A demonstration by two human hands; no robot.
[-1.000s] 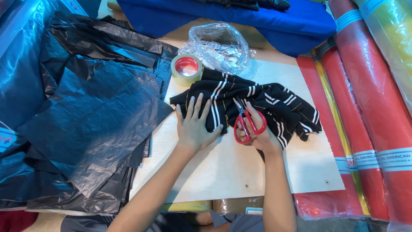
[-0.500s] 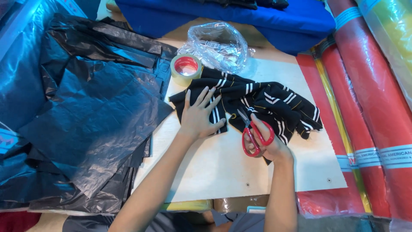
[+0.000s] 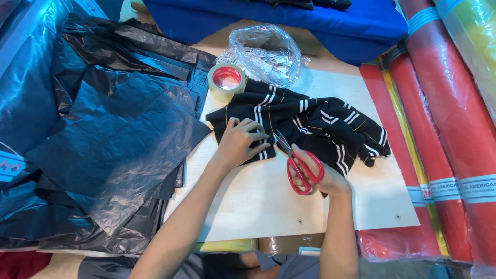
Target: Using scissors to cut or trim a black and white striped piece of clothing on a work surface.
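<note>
Nearest the person, both forearms reached up over the near edge of the pale wooden surface [image 3: 268, 206]. Their right hand [image 3: 318, 173] was clenched through the loops of red-handled scissors [image 3: 298, 165], thumb in one loop and fingers in the other, with the short blades pointing up and left at the cloth. Just left of it, the left hand [image 3: 238, 143] lay on the near edge of a black garment with white stripes [image 3: 310, 126], its grip pinching a fold of the cloth right beside the blade tips.

That garment sat crumpled across the middle of the surface, spreading from the left hand toward the right edge. Along the left edge, a heap of black plastic bags [image 3: 113, 134] overlapped the surface and spilled well beyond it. Farther back, near the far left corner, a roll of pale tape with a red core [image 3: 226, 81] touched the garment's far edge. Just behind it lay a clear plastic bag of small white tags [image 3: 266, 54]. Off the right edge ran red fabric rolls [image 3: 444, 129] wrapped in clear film, and beyond the far edge lay folded blue fabric [image 3: 289, 20].
</note>
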